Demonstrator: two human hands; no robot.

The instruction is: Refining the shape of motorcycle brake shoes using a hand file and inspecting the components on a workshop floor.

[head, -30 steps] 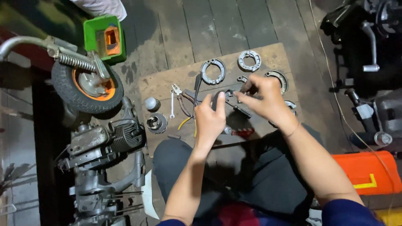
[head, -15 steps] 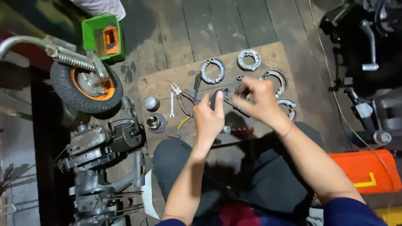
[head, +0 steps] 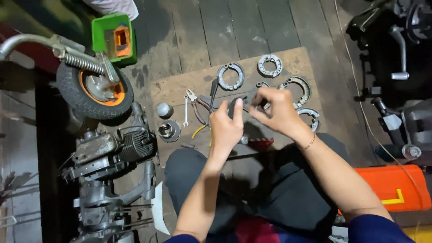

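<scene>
My left hand [head: 226, 127] and my right hand [head: 275, 111] meet above a sheet of cardboard [head: 180, 87] on the floor. Both pinch a small dark metal part [head: 243, 102] between them. The left thumb points up along the part's left side, and the right fingers close on it from the right. Several curved grey brake shoes lie just beyond the hands: one pair [head: 230, 75] to the left, one [head: 269, 65] further back, one [head: 297, 87] behind my right hand, one [head: 310, 118] by my right wrist.
Pliers [head: 196, 107], a small wrench [head: 185, 110], a round cap [head: 164, 109] and a cylindrical part [head: 169, 130] lie left of the hands. A small wheel [head: 96, 90], a green box [head: 114, 38] and an engine [head: 112, 148] stand at the left, an orange case [head: 396, 182] at the right.
My right hand has shifted a little left, closer to my left hand, and its fingers have turned on the dark part. The left hand stays nearly still.
</scene>
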